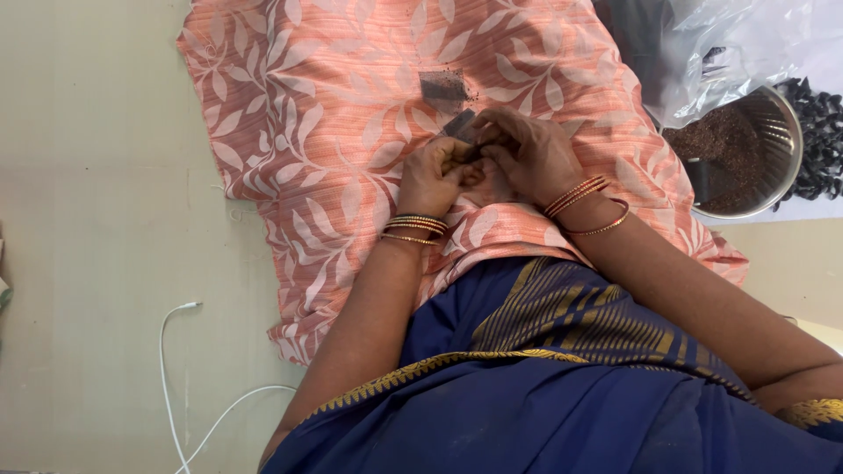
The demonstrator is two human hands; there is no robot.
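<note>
Navy garment (562, 412) with gold woven border; gold bangles (414, 229) on both wrists.

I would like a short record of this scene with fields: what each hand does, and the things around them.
left hand: closed on a small dark piece, together with the right hand
right hand: fingers pinch the same piece
surface: peach cloth with leaf pattern on the floor
on cloth: dark rectangular patch with crumbs
far right: steel bowl of brown granules, clear plastic bag above it
lower left: white cable
</note>
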